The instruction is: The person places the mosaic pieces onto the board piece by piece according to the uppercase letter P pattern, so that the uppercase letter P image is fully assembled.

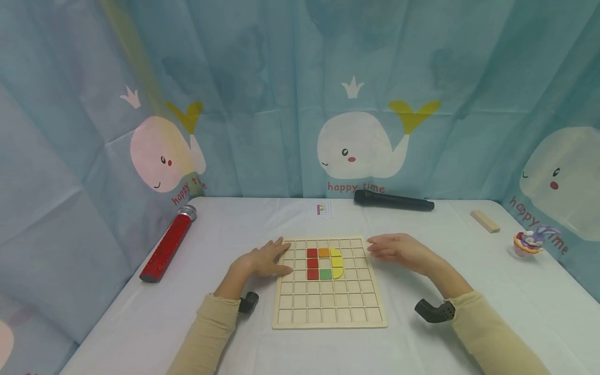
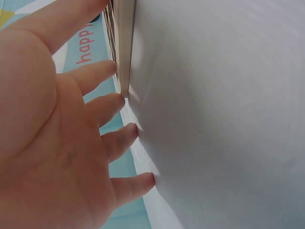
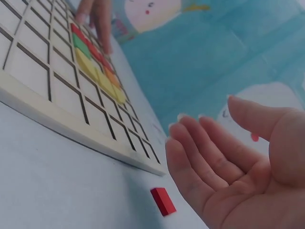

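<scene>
A square wooden grid board (image 1: 332, 302) lies flat on the table. In its upper middle cells sit three red tiles (image 1: 312, 263), an orange tile (image 1: 324, 252), yellow tiles (image 1: 337, 262) with rounded corners, and a green tile (image 1: 325, 274). My left hand (image 1: 262, 260) spreads its fingers over the board's upper left edge, with thumb and fingertips at the rim. Off the board's upper right edge, my right hand (image 1: 403, 252) hovers with loosely bent fingers and nothing in its palm. A small red block (image 3: 163, 201) lies on the table beneath it, hidden in the head view.
A red microphone (image 1: 170, 245) lies to the left, and a black one (image 1: 394, 200) at the back. A small printed grid card (image 1: 322, 210) is behind the board. To the right are a wooden block (image 1: 485, 221) and a purple bunny figure (image 1: 529, 242).
</scene>
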The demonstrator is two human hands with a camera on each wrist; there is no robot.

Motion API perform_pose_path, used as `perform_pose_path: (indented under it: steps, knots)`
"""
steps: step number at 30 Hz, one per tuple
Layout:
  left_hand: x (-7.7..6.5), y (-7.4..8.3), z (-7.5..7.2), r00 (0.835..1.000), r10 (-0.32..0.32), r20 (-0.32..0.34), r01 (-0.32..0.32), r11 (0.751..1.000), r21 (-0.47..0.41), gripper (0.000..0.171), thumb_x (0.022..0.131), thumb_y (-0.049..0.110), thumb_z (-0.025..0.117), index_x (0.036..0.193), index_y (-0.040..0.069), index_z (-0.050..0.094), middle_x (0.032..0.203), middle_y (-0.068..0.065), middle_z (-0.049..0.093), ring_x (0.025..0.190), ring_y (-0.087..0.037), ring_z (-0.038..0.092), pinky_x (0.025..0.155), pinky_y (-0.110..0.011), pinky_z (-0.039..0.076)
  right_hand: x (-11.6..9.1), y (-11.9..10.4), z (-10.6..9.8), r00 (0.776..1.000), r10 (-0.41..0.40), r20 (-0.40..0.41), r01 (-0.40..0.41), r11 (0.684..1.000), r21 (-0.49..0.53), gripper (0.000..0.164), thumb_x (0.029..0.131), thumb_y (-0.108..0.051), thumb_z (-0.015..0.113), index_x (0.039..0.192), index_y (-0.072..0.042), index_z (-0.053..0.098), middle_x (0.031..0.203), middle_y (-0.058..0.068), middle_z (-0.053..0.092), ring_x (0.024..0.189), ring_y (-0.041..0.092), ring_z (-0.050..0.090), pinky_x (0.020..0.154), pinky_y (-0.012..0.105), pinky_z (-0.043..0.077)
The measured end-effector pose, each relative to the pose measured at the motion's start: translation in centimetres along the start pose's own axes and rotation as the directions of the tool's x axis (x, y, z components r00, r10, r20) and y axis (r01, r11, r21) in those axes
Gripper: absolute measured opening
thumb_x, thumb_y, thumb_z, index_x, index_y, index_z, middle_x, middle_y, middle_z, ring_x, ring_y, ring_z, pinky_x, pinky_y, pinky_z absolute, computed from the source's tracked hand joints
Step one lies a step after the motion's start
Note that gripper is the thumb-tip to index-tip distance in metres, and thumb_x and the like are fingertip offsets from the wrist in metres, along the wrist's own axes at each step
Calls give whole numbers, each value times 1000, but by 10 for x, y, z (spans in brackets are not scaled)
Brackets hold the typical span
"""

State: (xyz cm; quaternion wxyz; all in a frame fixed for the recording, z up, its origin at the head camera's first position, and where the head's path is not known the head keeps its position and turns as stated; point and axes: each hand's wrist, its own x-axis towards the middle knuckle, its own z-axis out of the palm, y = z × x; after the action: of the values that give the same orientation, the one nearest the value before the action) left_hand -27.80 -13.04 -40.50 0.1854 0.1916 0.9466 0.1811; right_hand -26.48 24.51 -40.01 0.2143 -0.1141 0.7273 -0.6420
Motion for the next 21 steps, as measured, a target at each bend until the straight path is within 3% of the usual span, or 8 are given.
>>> perform_pose_path:
  steps: [5, 10, 14, 21]
  knots:
    - [1, -1, 0, 1000, 2, 4, -2, 1000, 5, 76, 90, 46, 62, 150, 12, 31, 157, -15, 16, 142, -35, 11, 109, -62, 11, -6, 3, -15, 997, -33, -71, 34, 999, 20, 51, 97, -10, 55, 136, 18, 37, 133, 27, 50, 112, 22, 60, 94, 33, 47]
    - [1, 1, -1, 1000, 1, 9, -1, 1000, 11, 76, 90, 45, 62, 150, 11, 30, 157, -15, 16, 142, -36, 11, 109, -62, 11, -11, 6, -27, 987, -50, -153, 57, 998, 37, 55, 97, -12, 57, 137, 18, 35, 137, 22, 48, 108, 13, 61, 93, 30, 47]
    - [0, 2, -1, 1000, -2, 10, 2, 1000, 13, 76, 91, 44, 62, 150, 11, 30, 157, -15, 15, 142, -36, 10, 109, -62, 10, -12, 6, -33, 974, -62, -219, 72, 997, 36, 61, 96, -15, 60, 141, 14, 30, 139, 27, 43, 108, 8, 59, 92, 26, 47]
    - [1, 1, -1, 1000, -14, 8, 14, 1000, 23, 76, 90, 46, 61, 151, 12, 30, 157, -15, 15, 142, -35, 10, 109, -61, 11, -14, 9, -43, 946, -71, -316, 51, 996, -72, 64, 94, -16, 63, 144, 8, 31, 142, 29, 38, 101, -2, 57, 91, 23, 47]
